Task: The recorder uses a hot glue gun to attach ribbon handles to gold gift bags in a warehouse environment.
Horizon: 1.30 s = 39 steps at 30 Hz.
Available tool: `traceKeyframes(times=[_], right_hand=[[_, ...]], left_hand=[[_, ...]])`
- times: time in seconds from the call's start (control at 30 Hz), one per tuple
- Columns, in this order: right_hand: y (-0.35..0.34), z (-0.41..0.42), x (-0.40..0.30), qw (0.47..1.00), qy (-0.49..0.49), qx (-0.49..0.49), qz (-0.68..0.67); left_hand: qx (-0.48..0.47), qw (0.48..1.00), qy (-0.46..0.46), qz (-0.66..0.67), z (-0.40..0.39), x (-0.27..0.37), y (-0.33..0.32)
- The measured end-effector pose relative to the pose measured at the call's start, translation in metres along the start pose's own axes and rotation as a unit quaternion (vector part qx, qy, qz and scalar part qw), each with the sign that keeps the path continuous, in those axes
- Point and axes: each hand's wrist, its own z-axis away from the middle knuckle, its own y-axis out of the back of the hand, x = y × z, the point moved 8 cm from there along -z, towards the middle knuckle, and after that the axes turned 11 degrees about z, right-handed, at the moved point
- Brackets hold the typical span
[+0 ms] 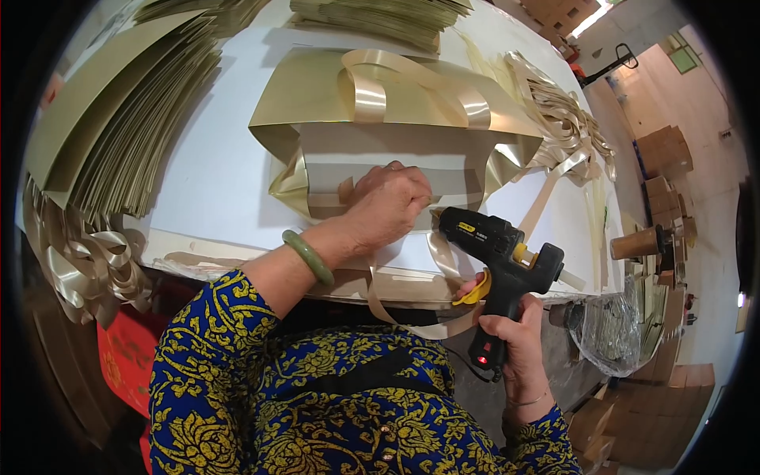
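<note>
A gold paper bag (380, 95) lies on the white-covered table with its mouth towards me, a satin ribbon handle (369, 98) looped over its far panel. My left hand (392, 193), a green bangle at its wrist, is closed at the bag's near edge, and its fingertips are hidden; a short ribbon end (346, 190) sticks up beside it. My right hand (515, 323) grips a black hot glue gun (490, 237) with a yellow trigger, its nozzle close to my left fingers. Another length of ribbon (415, 329) hangs in a loop over the table's near edge.
Stacked gold bags (142, 113) stand at the left, with ribbon handles (95, 267) hanging down. Another stack (380, 21) lies at the far side. A heap of ribbons (564, 119) lies at the right. A red stool (124, 356) is below left; cardboard boxes (665, 151) stand beyond the table.
</note>
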Motion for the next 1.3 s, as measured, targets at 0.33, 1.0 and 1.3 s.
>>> traceKeyframes(times=[0.33,1.0,1.3], right_hand=[[0.008,0.0,0.009,1.0,-0.021,0.001,0.012],[0.014,0.007,0.0,0.997,0.027,0.068,0.03],[0.013,0.004,0.007,0.998,-0.008,0.055,0.042]], left_hand=[[-0.014,1.0,0.002,-0.01,0.0,0.003,-0.001],[-0.081,0.968,-0.134,-0.198,0.03,0.049,-0.01],[0.04,0.946,-0.126,-0.297,0.079,0.075,0.083]])
